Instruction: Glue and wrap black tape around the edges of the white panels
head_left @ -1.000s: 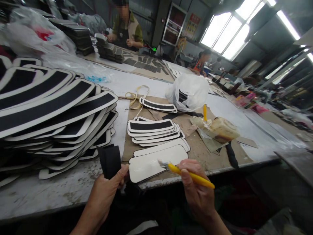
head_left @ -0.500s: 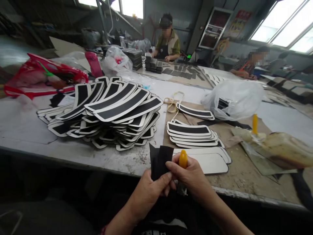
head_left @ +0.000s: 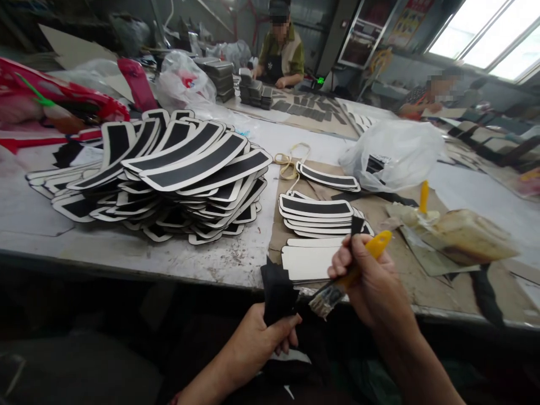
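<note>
my left hand is pinching strips by the table edge, right hand wrapped round the brush plus a single strip, white panels lying just beyond

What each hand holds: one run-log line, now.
left hand: holding black strips | right hand: holding yellow-handled brush, bristles down, plus black piece | white pieces: on brown sheet, partly behind right hand

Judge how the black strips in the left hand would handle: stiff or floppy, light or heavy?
The black strips probably hold some shape, standing above the left hand without drooping. They look thin, so each is likely light. Their uneven edges suggest they might slide apart.
</note>
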The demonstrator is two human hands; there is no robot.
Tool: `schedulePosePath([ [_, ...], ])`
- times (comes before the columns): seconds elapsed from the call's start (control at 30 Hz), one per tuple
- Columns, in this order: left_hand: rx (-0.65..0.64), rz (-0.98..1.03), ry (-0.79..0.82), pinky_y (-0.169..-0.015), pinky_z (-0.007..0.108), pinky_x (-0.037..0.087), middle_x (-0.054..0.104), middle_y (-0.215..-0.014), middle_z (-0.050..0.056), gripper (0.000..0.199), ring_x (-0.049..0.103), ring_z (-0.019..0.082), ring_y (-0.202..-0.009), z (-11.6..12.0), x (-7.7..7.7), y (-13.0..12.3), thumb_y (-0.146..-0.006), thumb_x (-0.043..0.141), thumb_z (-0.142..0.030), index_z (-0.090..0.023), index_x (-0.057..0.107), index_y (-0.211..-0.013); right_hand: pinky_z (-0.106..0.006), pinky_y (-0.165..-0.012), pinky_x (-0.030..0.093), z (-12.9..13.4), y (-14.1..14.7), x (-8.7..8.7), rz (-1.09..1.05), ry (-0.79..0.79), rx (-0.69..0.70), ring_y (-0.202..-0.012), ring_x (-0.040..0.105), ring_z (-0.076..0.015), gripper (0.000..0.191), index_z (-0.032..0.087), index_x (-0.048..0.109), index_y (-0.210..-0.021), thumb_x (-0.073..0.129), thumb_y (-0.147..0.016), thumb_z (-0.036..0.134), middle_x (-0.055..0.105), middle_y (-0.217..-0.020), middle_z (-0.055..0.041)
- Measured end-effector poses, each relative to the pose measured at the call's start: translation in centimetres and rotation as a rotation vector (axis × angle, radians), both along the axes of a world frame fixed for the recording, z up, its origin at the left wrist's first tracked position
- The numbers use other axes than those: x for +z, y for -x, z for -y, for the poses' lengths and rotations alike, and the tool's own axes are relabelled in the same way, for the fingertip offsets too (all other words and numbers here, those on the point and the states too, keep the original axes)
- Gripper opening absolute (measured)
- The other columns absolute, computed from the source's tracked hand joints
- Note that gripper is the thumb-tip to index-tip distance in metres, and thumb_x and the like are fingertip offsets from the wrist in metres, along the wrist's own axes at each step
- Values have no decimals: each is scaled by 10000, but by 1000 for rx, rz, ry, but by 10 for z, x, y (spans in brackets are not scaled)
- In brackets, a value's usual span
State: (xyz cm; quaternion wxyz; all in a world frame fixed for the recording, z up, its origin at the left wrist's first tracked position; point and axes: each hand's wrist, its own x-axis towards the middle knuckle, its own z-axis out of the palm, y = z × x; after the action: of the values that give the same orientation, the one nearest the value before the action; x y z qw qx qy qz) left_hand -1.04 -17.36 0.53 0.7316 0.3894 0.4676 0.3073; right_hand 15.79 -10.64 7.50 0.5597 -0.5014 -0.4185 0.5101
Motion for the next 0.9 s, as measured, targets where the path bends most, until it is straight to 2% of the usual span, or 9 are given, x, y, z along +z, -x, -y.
schedulePosePath([
  [0.07,43,-38,37,-500,224,345,556,-550,28,392,468,108,-498,1,-6,6,-730,630,-506,-121,632,-655,-182,-360,332,-3,-28,10,26,11,1,-395,350,-73,319,220,476,-760,680,-740,464,380,-521,76],
  [0.13,169,-91,64,-495,220,348,550,-553,9,374,466,109,-501,-2,-11,14,-706,655,-496,-123,634,-730,-179,-326,263,-6,-57,13,196,87,78,-367,315,-69,300,211,518,-752,683,-745,462,377,-490,73],
  [0.2,309,-121,74,-499,216,355,546,-567,-3,366,464,109,-514,-11,-13,18,-687,674,-481,-127,625,-768,-199,-345,286,-9,-78,9,467,139,244,-399,363,-87,294,194,569,-730,667,-757,470,431,-509,44],
  [0.27,391,-119,62,-509,213,363,548,-587,-5,362,467,109,-532,-23,-12,17,-677,684,-470,-129,619,-778,-217,-415,343,-16,-83,-1,710,137,450,-482,415,-108,311,181,605,-701,617,-789,479,479,-561,19],
  [0.37,416,-118,31,-514,211,365,540,-595,-15,368,461,106,-535,-43,-11,7,-660,697,-461,-130,621,-802,-226,-498,352,-32,-67,-19,846,139,692,-552,415,-115,342,175,598,-687,517,-847,467,478,-591,23],
  [0.47,372,-145,0,-515,212,358,542,-610,-16,358,450,105,-542,-57,-12,-3,-657,705,-444,-130,625,-810,-224,-510,316,-53,-45,-33,866,137,805,-546,380,-107,338,176,539,-661,487,-856,449,435,-583,41],
  [0.63,378,-158,38,-490,208,322,497,-582,-33,296,408,97,-524,-69,-18,-10,-651,696,-381,-133,598,-778,-224,-521,282,-76,-24,-47,973,99,863,-542,373,-106,303,188,463,-623,495,-849,387,434,-575,53],
  [0.9,327,-171,58,-502,208,329,485,-566,-32,244,417,101,-534,-72,-17,-11,-704,638,-364,-137,567,-761,-233,-564,277,-82,-13,-59,1112,38,893,-579,421,-116,250,187,478,-652,517,-872,300,488,-621,33],
])
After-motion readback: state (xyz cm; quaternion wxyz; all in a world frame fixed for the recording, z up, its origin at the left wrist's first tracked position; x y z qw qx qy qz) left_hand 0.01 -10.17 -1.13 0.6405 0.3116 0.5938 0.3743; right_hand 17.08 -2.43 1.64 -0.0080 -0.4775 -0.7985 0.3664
